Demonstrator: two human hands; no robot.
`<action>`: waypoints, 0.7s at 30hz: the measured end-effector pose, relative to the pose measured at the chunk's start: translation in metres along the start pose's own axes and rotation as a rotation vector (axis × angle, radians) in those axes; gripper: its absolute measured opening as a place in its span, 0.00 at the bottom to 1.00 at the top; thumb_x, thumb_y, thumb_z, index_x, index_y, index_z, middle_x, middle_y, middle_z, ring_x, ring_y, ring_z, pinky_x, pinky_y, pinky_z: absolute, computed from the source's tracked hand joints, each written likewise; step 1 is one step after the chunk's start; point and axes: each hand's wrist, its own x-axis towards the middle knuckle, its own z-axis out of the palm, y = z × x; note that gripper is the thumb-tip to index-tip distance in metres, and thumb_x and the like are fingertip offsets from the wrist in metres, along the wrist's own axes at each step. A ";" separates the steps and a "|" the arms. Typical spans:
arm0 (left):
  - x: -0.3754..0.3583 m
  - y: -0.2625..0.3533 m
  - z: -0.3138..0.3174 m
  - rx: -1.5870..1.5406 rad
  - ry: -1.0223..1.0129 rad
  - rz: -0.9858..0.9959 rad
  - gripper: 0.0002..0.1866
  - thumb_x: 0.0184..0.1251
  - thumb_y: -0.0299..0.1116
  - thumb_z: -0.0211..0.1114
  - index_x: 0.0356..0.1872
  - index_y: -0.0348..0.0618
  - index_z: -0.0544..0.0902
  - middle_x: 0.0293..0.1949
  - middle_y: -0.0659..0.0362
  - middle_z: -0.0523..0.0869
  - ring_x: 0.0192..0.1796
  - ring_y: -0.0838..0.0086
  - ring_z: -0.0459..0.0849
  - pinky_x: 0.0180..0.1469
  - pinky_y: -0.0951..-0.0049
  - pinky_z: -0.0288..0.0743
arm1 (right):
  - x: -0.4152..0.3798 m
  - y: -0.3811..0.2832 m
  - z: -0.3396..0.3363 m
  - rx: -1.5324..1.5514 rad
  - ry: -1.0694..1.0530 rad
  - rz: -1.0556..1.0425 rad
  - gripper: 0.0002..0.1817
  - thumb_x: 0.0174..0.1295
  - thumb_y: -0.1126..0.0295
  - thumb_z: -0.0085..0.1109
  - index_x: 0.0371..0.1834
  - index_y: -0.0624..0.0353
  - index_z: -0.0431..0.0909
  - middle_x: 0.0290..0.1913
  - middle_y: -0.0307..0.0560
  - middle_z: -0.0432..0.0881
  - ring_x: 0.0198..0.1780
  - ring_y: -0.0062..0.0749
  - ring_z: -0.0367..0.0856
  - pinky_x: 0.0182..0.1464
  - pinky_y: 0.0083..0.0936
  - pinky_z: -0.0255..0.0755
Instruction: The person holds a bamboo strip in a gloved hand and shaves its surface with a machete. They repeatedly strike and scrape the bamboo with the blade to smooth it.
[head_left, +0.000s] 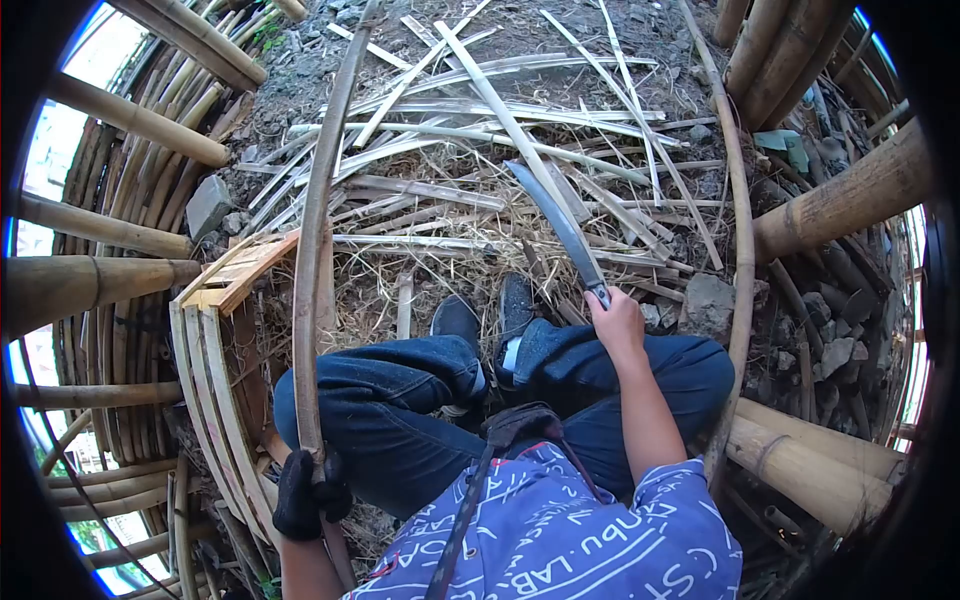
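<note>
Bamboo strip (312, 250) is the thing in hand, and the head view, the only view we have, lays it out well. It's a long, thin, slightly bowed slat, running from the gloved left hand (308, 492) at the lower left away from the person, up past the left knee and out toward the top of the picture. Its long axis is close to upright in the frame, leaning a touch right at the far end. The left hand, in a dark glove, is wrapped tight round the near end.

Over on the other side, the bare right hand (617, 322) is clenched on the handle of a long curved knife (560, 225), the blade pointing forward and to the left, over the litter. Blade and strip sit well apart, with both knees (420, 375) between them; the strip lies to the left of the knife, so the left hand is plainly the nearer one.

Underfoot, the ground (300, 80) is dark soil buried under split slivers and dry shavings (470, 160). A half-built curved frame of slats (215, 360) sits just beside the left leg. Thick bamboo poles (850, 195) ring the seat on both sides, so the room is tight.
</note>
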 end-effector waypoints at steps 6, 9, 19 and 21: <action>0.003 0.014 0.001 -0.140 -0.175 -0.106 0.23 0.71 0.54 0.49 0.33 0.42 0.72 0.12 0.68 0.62 0.10 0.79 0.61 0.12 0.77 0.54 | 0.009 0.017 0.020 -0.076 -0.052 0.007 0.18 0.59 0.55 0.59 0.38 0.61 0.82 0.34 0.61 0.84 0.40 0.56 0.82 0.44 0.46 0.75; 0.002 0.017 0.000 -0.166 -0.221 -0.132 0.22 0.71 0.54 0.50 0.33 0.42 0.72 0.12 0.68 0.63 0.11 0.79 0.61 0.13 0.77 0.54 | 0.007 0.021 0.022 -0.086 -0.101 0.007 0.18 0.58 0.56 0.60 0.41 0.60 0.82 0.37 0.60 0.84 0.42 0.55 0.82 0.45 0.45 0.74; 0.007 0.012 -0.001 -0.174 -0.267 -0.089 0.23 0.70 0.54 0.50 0.32 0.41 0.73 0.12 0.68 0.62 0.10 0.79 0.60 0.12 0.77 0.53 | -0.082 0.041 -0.057 -0.534 0.021 -0.229 0.28 0.52 0.56 0.65 0.55 0.59 0.74 0.53 0.57 0.74 0.61 0.48 0.67 0.70 0.46 0.49; 0.006 0.014 0.003 -0.152 -0.256 -0.090 0.23 0.70 0.54 0.50 0.32 0.41 0.73 0.12 0.68 0.61 0.10 0.79 0.60 0.12 0.77 0.53 | -0.090 0.046 -0.054 -0.576 0.011 -0.274 0.32 0.53 0.52 0.65 0.59 0.57 0.73 0.59 0.61 0.71 0.66 0.50 0.64 0.72 0.48 0.46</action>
